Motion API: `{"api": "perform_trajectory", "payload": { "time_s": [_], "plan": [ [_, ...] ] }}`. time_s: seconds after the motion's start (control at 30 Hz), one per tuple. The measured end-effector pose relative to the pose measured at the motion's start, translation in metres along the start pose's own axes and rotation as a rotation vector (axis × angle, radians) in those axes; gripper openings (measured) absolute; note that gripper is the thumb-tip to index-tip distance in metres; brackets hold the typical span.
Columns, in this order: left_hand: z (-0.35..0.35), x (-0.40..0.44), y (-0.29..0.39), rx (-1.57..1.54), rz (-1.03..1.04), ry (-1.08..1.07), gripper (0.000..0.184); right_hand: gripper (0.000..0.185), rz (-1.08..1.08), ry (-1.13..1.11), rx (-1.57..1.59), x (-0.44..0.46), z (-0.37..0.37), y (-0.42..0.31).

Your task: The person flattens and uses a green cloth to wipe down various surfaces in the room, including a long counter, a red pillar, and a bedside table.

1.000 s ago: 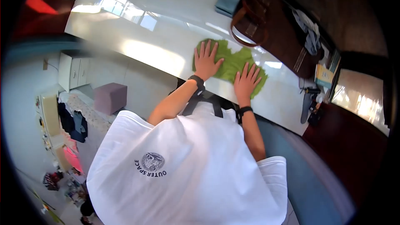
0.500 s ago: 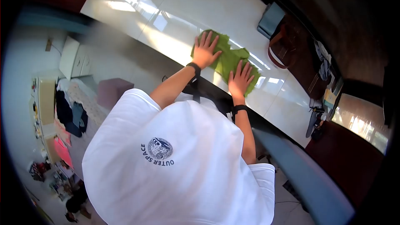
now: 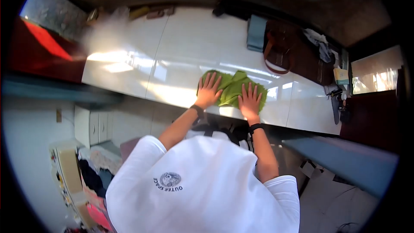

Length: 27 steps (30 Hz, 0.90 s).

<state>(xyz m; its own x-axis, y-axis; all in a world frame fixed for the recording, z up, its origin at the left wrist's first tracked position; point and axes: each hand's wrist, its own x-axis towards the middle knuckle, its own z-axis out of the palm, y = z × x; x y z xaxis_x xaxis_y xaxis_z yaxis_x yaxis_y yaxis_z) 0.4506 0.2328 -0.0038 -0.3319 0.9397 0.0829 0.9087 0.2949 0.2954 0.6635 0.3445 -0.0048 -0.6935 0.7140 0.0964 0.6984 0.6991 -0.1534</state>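
A crumpled green cloth [image 3: 233,87] lies near the front edge of a glossy white tiled surface [image 3: 194,39]. My left hand [image 3: 208,90] rests flat on the cloth's left part, fingers spread. On its right part lies my right hand [image 3: 250,102], also flat with the fingers apart. Folds of the cloth rise between the two hands. Both palms face down, and neither hand is closed round the fabric. Dark bands are on both wrists.
A brown leather bag [image 3: 297,51] and a blue-grey folded item [image 3: 256,33] sit at the back right, with small black items [image 3: 340,103] near the right end. A white cabinet [image 3: 92,125] stands at lower left.
The view has turned and shifted, showing more of the surface's far edge. Both hands remain flat on the cloth, which is more bunched between them than before.
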Motion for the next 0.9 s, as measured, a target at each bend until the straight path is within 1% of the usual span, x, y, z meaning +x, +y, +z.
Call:
{"api": "perform_trajectory", "payload": {
  "time_s": [0.07,0.13,0.2,0.3,0.37,0.47,0.53,0.57,0.6,0.67,0.7,0.73,0.77,0.8,0.87,0.9],
  "plan": [
    [0.001,0.001,0.004,0.024,-0.018,0.045,0.066,0.063,0.050,0.023,0.031,0.006,-0.001,-0.017],
    [0.011,-0.009,0.005,0.052,-0.027,0.048,0.065,0.064,0.041,0.049,0.081,-0.001,0.000,-0.027],
    [0.013,-0.029,0.000,0.006,-0.021,-0.013,0.066,0.063,0.048,0.011,0.146,-0.021,-0.007,-0.032],
    [-0.009,-0.048,-0.007,-0.041,0.018,-0.098,0.069,0.064,0.058,-0.030,0.133,-0.055,-0.011,-0.024],
    [-0.016,-0.041,-0.009,-0.042,0.010,-0.090,0.070,0.064,0.045,-0.036,0.126,-0.044,-0.017,-0.017],
    [-0.008,-0.020,-0.017,-0.034,-0.023,-0.120,0.071,0.065,0.000,-0.035,0.075,-0.025,-0.004,-0.015],
    [0.001,0.001,-0.023,0.026,-0.074,-0.009,0.072,0.066,0.037,-0.024,0.087,0.009,0.003,-0.021],
    [0.002,0.008,-0.025,0.012,-0.080,0.062,0.071,0.066,0.066,-0.052,0.128,0.022,0.005,-0.029],
    [0.002,0.006,-0.025,0.012,-0.073,0.059,0.071,0.066,0.073,-0.050,0.129,0.023,0.013,-0.042],
    [0.002,0.012,-0.022,0.083,-0.043,0.194,0.070,0.069,0.056,-0.138,0.063,0.035,0.022,-0.057],
    [0.002,0.008,-0.020,0.028,-0.056,0.127,0.070,0.069,0.034,-0.184,0.081,0.032,0.015,-0.066],
    [0.004,-0.001,-0.018,-0.008,-0.095,-0.005,0.070,0.069,0.010,-0.233,0.099,0.016,0.008,-0.072],
    [0.005,-0.012,-0.017,-0.041,-0.086,-0.072,0.074,0.068,-0.049,-0.266,0.118,0.001,0.003,-0.070],
    [0.002,-0.029,-0.017,0.039,-0.018,-0.083,0.073,0.068,-0.113,-0.298,0.134,-0.013,0.000,-0.067],
    [-0.006,-0.057,-0.019,0.028,0.044,-0.095,0.075,0.068,-0.260,-0.235,0.205,-0.041,0.000,-0.041],
    [-0.007,-0.062,-0.023,0.017,0.046,-0.106,0.075,0.069,-0.258,-0.278,0.218,-0.044,-0.007,-0.027]
  ]
}}
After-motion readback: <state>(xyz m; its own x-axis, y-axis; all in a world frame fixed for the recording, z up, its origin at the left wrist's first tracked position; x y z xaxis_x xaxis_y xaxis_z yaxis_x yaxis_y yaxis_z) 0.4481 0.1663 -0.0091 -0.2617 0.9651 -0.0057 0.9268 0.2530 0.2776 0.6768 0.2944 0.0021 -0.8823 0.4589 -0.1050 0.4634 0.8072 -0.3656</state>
